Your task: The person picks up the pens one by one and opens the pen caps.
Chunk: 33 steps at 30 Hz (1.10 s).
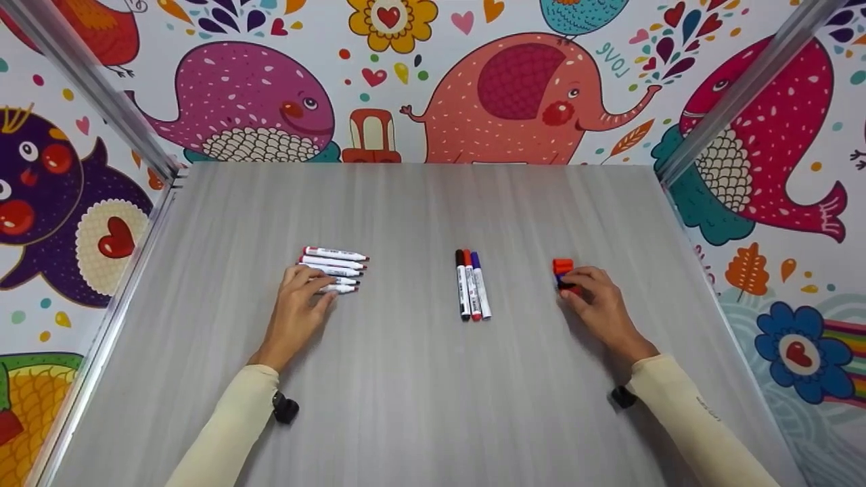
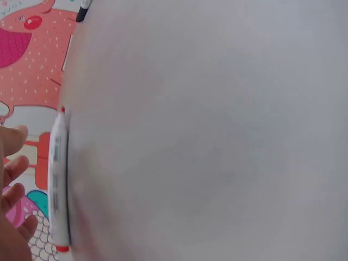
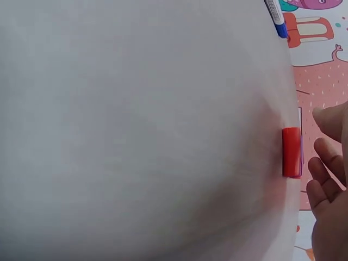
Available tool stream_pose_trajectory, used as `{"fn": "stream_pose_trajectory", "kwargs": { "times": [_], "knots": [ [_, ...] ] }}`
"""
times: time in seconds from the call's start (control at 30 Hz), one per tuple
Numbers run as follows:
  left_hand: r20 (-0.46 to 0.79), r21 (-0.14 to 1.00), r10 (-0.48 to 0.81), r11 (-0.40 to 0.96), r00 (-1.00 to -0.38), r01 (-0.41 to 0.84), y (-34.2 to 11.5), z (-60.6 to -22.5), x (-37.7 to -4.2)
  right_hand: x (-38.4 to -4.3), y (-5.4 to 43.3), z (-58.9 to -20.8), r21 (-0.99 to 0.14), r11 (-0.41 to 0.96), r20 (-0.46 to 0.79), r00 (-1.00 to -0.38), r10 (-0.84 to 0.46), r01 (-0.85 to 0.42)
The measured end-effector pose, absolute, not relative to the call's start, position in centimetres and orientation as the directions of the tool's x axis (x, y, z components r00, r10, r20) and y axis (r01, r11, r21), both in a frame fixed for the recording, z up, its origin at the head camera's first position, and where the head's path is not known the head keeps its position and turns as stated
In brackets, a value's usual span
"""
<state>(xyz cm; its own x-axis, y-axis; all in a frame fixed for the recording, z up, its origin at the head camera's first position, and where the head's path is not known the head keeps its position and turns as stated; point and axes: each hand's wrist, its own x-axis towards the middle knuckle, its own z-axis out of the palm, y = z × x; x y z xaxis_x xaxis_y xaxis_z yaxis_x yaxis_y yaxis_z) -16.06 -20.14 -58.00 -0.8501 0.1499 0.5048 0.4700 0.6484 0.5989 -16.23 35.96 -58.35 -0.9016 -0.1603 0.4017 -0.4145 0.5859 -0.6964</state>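
Several uncapped white markers lie in a row on the left of the table, tips pointing right. My left hand hovers over the nearer ones, fingers loosely bent and partly hiding them. In the left wrist view its fingers stay apart from a white marker with a red tip. On the right, red, blue and black caps lie in a small group. Over them is my right hand, thumb and fingers apart; the right wrist view shows it beside a red cap, holding nothing visible.
Three capped markers, black, red and blue, lie side by side mid-table between the hands. The grey table meets a cartoon-printed wall at the back, with metal posts at both rear corners.
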Motion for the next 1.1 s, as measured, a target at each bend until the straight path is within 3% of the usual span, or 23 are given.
{"fn": "stream_pose_trajectory", "kwargs": {
  "times": [0.23,0.63,1.1],
  "knots": [
    [0.484,0.646,0.152,0.602,-0.862,0.469,-18.3,-57.3,-15.5,-16.4,35.0,-58.0,-0.717,0.561,0.389,-0.905,-0.172,-0.415],
    [0.527,0.684,0.212,0.468,-0.823,0.559,-15.4,-58.0,-15.1,-17.0,32.5,-57.8,-0.717,0.470,0.467,-0.855,-0.224,-0.515],
    [0.529,0.689,0.303,0.392,-0.793,0.610,-12.6,-59.0,-14.7,-17.4,29.8,-57.8,-0.718,0.545,0.333,-0.901,-0.278,-0.434]
  ]
}}
